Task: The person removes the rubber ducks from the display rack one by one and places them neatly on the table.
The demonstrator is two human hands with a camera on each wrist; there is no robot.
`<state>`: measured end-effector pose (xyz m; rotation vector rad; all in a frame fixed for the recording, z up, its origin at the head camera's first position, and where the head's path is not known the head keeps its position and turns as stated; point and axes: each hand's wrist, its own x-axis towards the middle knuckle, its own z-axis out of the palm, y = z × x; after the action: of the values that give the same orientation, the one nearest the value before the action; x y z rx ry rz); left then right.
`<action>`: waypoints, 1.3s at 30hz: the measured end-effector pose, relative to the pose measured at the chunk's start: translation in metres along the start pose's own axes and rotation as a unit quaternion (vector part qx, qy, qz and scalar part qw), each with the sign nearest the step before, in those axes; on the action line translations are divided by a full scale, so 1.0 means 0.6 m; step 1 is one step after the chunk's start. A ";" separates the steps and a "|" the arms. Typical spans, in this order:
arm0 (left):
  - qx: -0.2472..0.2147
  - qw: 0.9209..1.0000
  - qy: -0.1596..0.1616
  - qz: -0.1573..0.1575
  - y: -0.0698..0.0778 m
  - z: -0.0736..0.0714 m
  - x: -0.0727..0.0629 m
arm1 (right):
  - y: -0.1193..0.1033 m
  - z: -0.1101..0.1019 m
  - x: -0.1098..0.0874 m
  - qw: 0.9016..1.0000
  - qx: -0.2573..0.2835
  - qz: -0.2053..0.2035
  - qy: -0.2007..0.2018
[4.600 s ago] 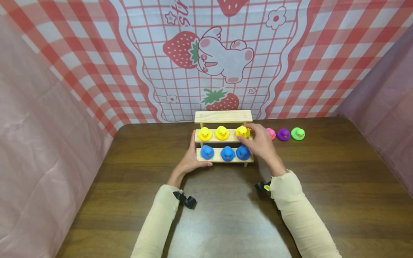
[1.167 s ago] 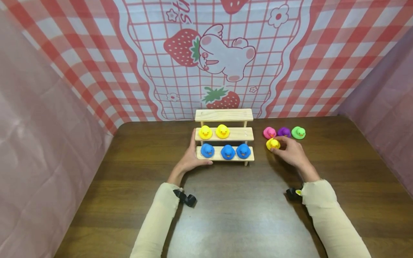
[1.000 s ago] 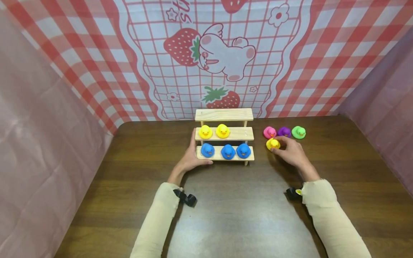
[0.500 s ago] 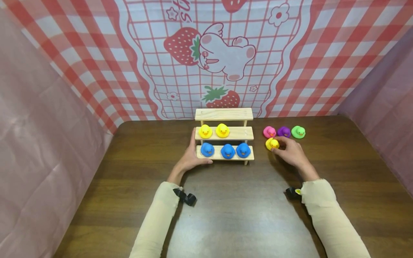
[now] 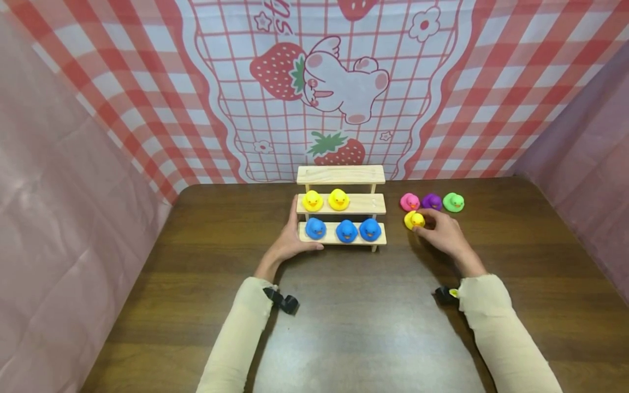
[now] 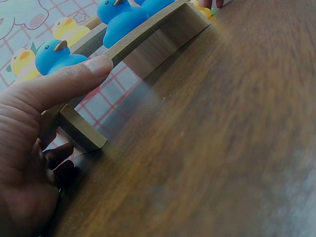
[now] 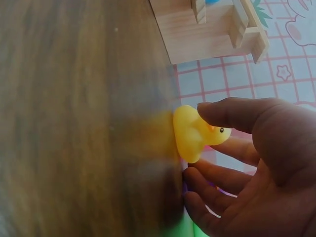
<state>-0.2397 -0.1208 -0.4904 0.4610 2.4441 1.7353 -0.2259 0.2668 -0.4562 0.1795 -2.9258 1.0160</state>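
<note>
A three-tier wooden display stand (image 5: 340,174) stands near the back of the table. My left hand (image 5: 286,244) grips its left end, thumb (image 6: 74,79) along the front edge of the bottom shelf and fingers at the side. Three blue rubber ducks (image 5: 346,231) sit on the bottom shelf. Two yellow ducks (image 5: 338,200) occupy the left and middle of the shelf above; the top shelf is bare. To the right of the stand, my right hand (image 5: 444,232) pinches another yellow rubber duck (image 7: 186,133) between thumb and fingers, at the tabletop.
Pink (image 5: 410,202), purple (image 5: 432,202) and green (image 5: 454,202) ducks line up on the table just behind the held duck. A checked strawberry cloth (image 5: 236,109) hangs right behind the stand, and pink curtains (image 5: 73,191) flank the table.
The third yellow duck has gone from the middle shelf's right end to the tabletop on the right, in my right hand. Lately it has turned slightly. My left hand stays put.
</note>
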 end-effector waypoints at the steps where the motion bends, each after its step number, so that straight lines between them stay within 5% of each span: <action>1: 0.000 1.000 -0.001 0.000 -0.001 0.000 0.000 | -0.001 -0.001 -0.001 1.000 0.001 -0.001 0.000; 25: 0.003 1.000 -0.002 -0.005 0.000 0.000 0.000 | -0.066 -0.052 -0.007 0.998 0.024 -0.035 0.045; 33: -0.003 0.999 -0.023 -0.023 0.041 -0.005 -0.012 | -0.098 -0.054 -0.001 0.998 0.040 -0.034 0.037; 39: 0.001 1.000 -0.008 -0.013 0.006 0.000 -0.001 | -0.116 -0.050 0.002 0.997 0.052 -0.044 0.035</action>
<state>-0.2383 -0.1199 -0.4871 0.4381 2.4305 1.7129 -0.2183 0.2312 -0.3900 0.2661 -2.7779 1.1367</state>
